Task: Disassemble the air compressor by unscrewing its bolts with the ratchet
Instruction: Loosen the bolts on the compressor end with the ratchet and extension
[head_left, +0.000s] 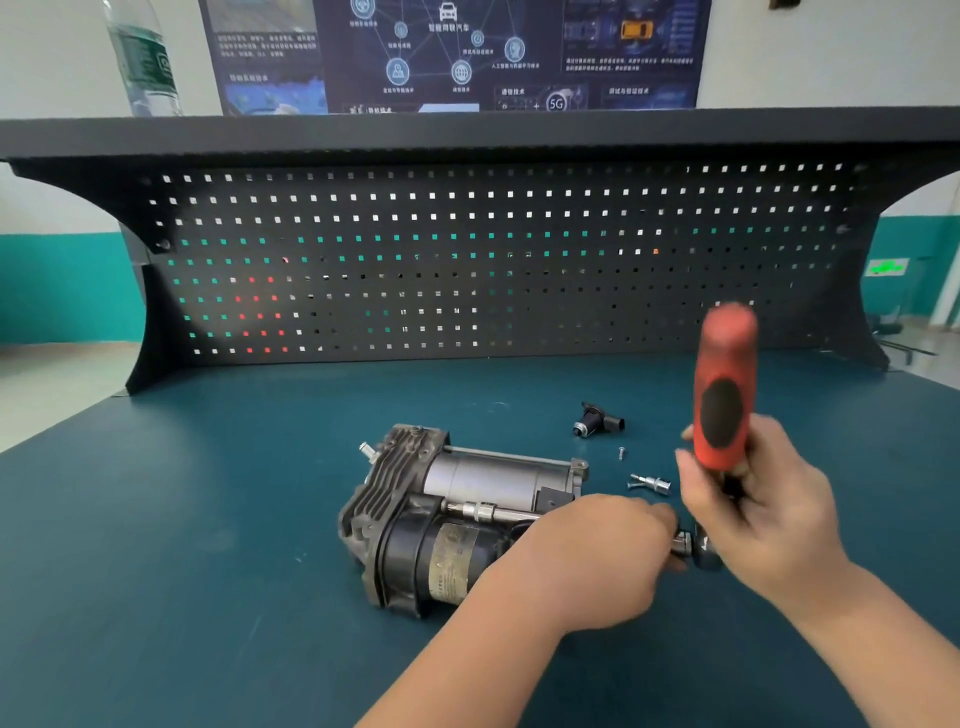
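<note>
The air compressor (441, 514) lies on its side in the middle of the dark green bench, finned grey head to the left, black motor can toward me. The ratchet (723, 395) has a red and black handle standing upright and blurred. A long chrome extension with a socket (483, 512) runs from its head leftward into the compressor body. My right hand (758, 499) grips the lower part of the handle. My left hand (592, 551) holds the extension close to the ratchet head, fingers curled round it.
A small black fitting (597, 420), a loose bolt (621, 453) and a spare chrome bit adapter (649, 483) lie on the bench (208, 519) right of the compressor. A black pegboard (467, 260) rises behind. A water bottle (143, 57) stands on the shelf above.
</note>
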